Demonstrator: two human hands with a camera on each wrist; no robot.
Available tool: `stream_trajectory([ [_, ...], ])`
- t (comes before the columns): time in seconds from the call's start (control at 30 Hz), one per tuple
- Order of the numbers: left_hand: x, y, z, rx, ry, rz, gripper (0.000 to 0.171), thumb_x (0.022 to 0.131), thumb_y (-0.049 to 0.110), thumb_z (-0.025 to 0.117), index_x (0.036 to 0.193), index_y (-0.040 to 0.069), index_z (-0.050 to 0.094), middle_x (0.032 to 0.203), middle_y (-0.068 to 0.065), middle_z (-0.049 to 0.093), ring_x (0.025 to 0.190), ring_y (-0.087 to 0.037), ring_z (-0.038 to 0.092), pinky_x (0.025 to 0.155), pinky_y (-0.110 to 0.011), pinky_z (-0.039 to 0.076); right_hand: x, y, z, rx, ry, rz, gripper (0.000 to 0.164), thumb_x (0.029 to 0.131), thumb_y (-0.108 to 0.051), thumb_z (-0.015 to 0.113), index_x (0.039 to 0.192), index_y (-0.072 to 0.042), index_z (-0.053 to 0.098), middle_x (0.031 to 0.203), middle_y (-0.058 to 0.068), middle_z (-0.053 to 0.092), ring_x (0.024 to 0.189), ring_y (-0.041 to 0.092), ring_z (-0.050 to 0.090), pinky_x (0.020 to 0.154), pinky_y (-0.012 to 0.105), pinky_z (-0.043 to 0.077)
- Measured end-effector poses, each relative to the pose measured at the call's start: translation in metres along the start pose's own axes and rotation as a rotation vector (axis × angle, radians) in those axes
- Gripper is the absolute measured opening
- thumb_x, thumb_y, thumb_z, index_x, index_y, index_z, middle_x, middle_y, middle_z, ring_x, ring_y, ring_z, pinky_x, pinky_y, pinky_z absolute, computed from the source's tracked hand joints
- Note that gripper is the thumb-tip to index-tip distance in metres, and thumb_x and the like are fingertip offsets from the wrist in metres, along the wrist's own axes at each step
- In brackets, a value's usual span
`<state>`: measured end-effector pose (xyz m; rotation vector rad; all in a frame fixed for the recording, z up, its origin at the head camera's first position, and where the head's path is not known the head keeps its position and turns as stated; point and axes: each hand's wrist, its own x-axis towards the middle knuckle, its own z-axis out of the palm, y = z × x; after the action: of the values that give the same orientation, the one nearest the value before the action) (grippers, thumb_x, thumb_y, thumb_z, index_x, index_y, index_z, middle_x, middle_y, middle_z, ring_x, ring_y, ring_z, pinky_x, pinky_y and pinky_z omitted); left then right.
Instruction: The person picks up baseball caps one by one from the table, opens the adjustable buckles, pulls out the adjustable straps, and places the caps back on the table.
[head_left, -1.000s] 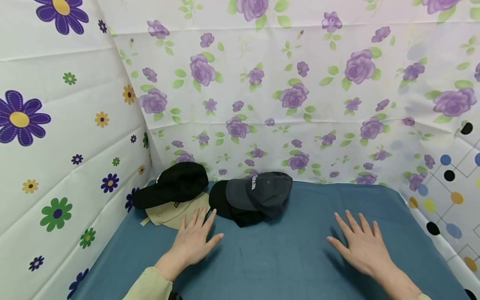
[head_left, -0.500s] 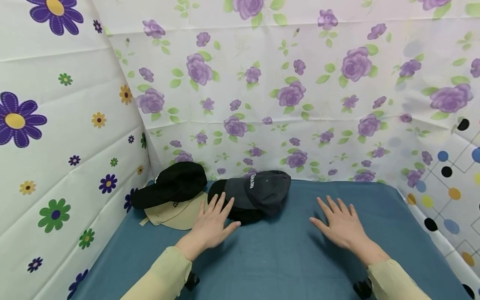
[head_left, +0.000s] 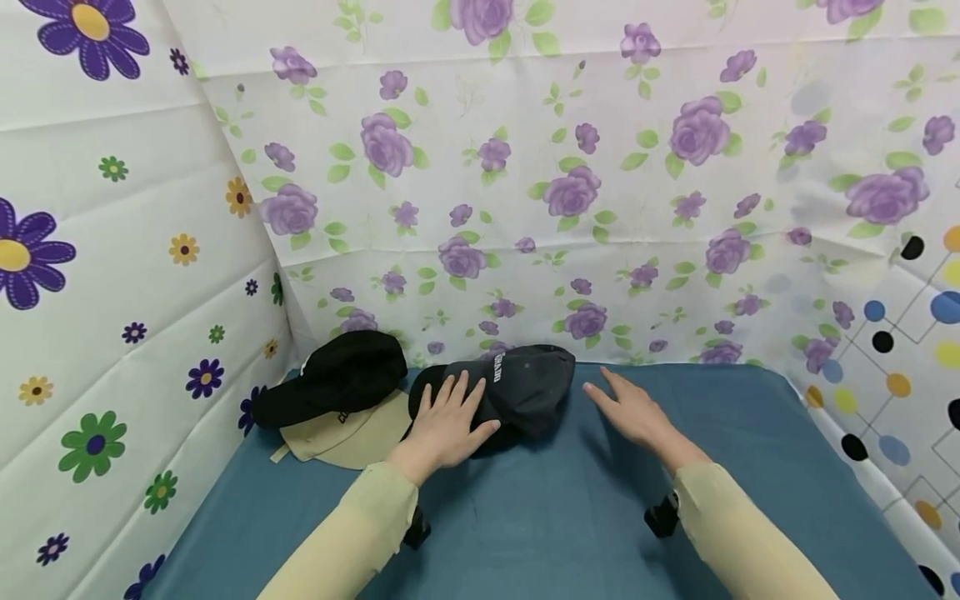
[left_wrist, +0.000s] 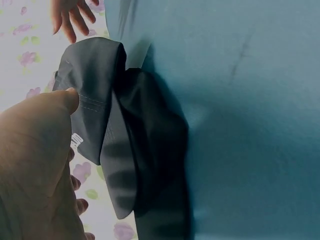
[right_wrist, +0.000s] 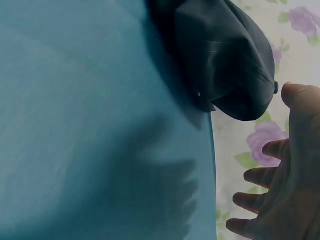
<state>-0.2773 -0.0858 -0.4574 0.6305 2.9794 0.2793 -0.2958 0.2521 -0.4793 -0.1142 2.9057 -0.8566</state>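
Note:
A dark grey cap [head_left: 536, 383] with white lettering lies at the back middle of the blue-covered table, its brim to the left. Over its brim end spreads my left hand [head_left: 446, 429], fingers extended; in the left wrist view the thumb overlaps the crown. My right hand [head_left: 630, 408] is just right of the crown, apart from it, thumb and fingers stretched out. In the right wrist view a gap shows between that thumb and the cap. Left of the grey cap, a black cap [head_left: 345, 375] rests partly on a beige cap [head_left: 363, 433].
White cloth with purple roses [head_left: 517, 250] hangs behind the table [head_left: 540, 533]. A daisy-print cloth [head_left: 142, 358] closes the left side, and a dotted cloth [head_left: 907, 358] the right. A black wrist device [head_left: 663, 517] sits under the right sleeve.
Both hands have moved forward and toward each other, closing in on the grey cap from either side. The caps have stayed put, while the head view has shifted slightly.

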Motion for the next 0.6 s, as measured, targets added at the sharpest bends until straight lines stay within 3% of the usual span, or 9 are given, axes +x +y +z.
stream_trajectory([
  [0.13,0.012,0.006,-0.001,0.014,-0.035,-0.024,0.079,0.104,0.067,0.033,0.166,0.024,0.011,0.171,-0.011,0.003,0.156,-0.035,0.004,0.121,-0.062,0.002,0.010,-0.010,-0.002,0.119,-0.036,0.060,0.101,0.095,-0.083,0.026,0.166,-0.012,0.012,0.167,0.024,0.015,0.150,0.048,0.018,0.115,0.069,0.020],
  [0.3,0.029,0.015,-0.004,-0.008,-0.042,-0.020,0.078,0.105,0.066,0.033,0.166,0.025,0.008,0.171,-0.010,0.002,0.156,-0.033,0.004,0.121,-0.062,0.003,0.019,-0.024,-0.004,0.177,-0.014,0.050,0.092,0.100,-0.073,0.036,0.166,-0.014,0.013,0.168,0.021,0.015,0.149,0.046,0.024,0.114,0.066,0.025],
  [0.47,0.044,0.021,-0.007,-0.105,-0.034,0.005,0.077,0.107,0.060,0.035,0.166,0.020,0.007,0.171,-0.012,0.004,0.156,-0.033,0.008,0.122,-0.058,0.009,0.027,-0.041,-0.005,0.205,-0.003,0.002,0.078,0.106,-0.053,0.050,0.166,-0.017,0.015,0.168,0.016,0.019,0.141,0.043,0.041,0.108,0.061,0.038],
  [0.6,0.051,0.025,-0.012,-0.201,-0.011,0.021,0.075,0.108,0.054,0.041,0.166,0.019,0.008,0.171,-0.013,0.004,0.156,-0.032,0.010,0.122,-0.053,0.018,0.033,-0.050,-0.005,0.213,0.001,-0.044,0.071,0.108,-0.039,0.053,0.166,-0.017,0.018,0.168,0.015,0.020,0.142,0.041,0.040,0.109,0.060,0.039],
])
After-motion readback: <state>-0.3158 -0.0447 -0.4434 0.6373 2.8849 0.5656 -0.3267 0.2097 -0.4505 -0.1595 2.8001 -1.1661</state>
